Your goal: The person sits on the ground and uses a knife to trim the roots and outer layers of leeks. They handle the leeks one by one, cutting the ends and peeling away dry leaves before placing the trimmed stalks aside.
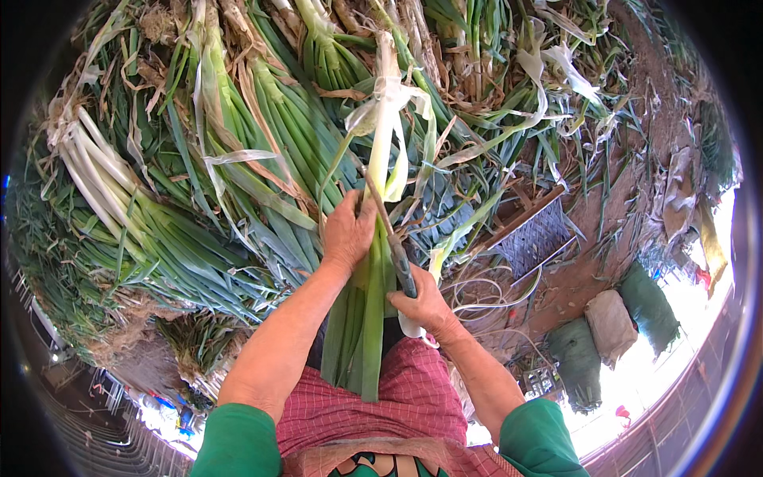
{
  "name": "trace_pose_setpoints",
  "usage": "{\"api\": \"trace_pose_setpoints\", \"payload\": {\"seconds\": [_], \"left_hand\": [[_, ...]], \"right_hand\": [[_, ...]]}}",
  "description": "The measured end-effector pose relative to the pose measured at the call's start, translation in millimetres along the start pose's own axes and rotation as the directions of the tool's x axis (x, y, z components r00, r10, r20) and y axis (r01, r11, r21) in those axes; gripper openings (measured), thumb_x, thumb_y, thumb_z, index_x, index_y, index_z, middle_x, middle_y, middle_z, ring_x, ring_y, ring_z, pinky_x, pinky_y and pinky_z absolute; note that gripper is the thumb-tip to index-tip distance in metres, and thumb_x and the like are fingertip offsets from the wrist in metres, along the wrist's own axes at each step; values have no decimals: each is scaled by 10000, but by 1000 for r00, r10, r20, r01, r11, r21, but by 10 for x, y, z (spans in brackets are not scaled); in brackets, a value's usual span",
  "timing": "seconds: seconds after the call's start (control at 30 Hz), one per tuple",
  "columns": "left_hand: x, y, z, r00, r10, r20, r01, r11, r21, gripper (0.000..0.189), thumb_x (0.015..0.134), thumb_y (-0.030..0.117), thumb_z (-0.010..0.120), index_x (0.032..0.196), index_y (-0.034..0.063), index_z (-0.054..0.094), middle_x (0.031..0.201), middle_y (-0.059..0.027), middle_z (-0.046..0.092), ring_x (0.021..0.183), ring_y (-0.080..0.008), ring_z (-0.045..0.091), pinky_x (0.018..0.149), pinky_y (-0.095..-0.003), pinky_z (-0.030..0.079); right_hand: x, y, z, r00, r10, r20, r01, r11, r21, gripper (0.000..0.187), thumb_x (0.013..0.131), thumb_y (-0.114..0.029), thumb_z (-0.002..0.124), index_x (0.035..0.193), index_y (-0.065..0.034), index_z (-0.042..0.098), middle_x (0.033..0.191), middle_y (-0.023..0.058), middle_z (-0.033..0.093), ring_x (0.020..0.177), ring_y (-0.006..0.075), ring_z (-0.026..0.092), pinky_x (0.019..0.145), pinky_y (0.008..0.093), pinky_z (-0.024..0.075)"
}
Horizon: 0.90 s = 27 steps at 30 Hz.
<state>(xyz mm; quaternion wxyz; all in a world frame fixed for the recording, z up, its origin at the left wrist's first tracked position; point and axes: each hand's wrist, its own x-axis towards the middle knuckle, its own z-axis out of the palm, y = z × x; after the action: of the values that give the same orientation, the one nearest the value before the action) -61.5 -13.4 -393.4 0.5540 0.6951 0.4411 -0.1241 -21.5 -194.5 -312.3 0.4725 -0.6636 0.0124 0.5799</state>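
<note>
My left hand [350, 229] is closed around a large green onion stalk [381, 143] at the middle of the view. Its white root end points away from me, with loose peeled skins around it, and its broad green leaves hang down over my lap. My right hand [424, 301] grips the dark handle of a knife [388, 229], whose narrow, brownish blade lies along the stalk beside my left fingers. Part of a white object [410, 327] shows under my right hand; what it is I cannot tell. To the left lies a bunch of green onions with clean white stems [98, 170].
Unpeeled green onions [280, 113] are heaped ahead. Right of me are a small stool with a woven seat [533, 235], a loose pale cord [477, 304] and peeled scraps on brown ground. Stuffed green sacks [575, 361] and a pale one [611, 327] stand farther right.
</note>
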Motion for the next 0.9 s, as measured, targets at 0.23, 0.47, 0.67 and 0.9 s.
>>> {"api": "trace_pose_setpoints", "payload": {"seconds": [0.23, 0.47, 0.67, 0.9], "left_hand": [[-36, 67, -140, 991, -62, 116, 45, 989, 142, 614, 935, 613, 572, 1071, 17, 626, 906, -248, 693, 895, -448, 668, 803, -498, 506], [-66, 201, -355, 966, -100, 239, 100, 995, 9, 657, 932, 626, 574, 1117, -4, 614, 885, -182, 678, 853, -325, 669, 794, -433, 511], [-260, 172, -521, 921, -163, 353, 214, 970, -112, 674, 946, 575, 627, 1235, -31, 565, 950, -77, 624, 882, -143, 573, 799, -332, 500], [-433, 259, -755, 904, -233, 358, 348, 888, -301, 563, 962, 541, 626, 1164, 16, 606, 891, -72, 669, 809, -202, 641, 744, -345, 522]], "right_hand": [[454, 44, -306, 947, -104, -303, -31, 912, -410, 247, 800, -186, 654, 982, -23, 615, 790, 227, 662, 767, 413, 668, 720, 465, 524], [1304, -23, -340, 907, -179, -382, -100, 789, -607, 269, 789, -227, 659, 949, -19, 601, 806, 257, 668, 821, 471, 653, 749, 524, 503], [1934, -321, -470, 904, -92, -418, -217, 742, -634, 382, 781, -299, 640, 1024, -6, 612, 945, 295, 690, 956, 480, 657, 870, 530, 505], [2189, -377, -558, 906, -35, -422, -220, 813, -539, 354, 776, -313, 635, 963, -12, 640, 942, 259, 698, 919, 426, 673, 844, 486, 516]]}}
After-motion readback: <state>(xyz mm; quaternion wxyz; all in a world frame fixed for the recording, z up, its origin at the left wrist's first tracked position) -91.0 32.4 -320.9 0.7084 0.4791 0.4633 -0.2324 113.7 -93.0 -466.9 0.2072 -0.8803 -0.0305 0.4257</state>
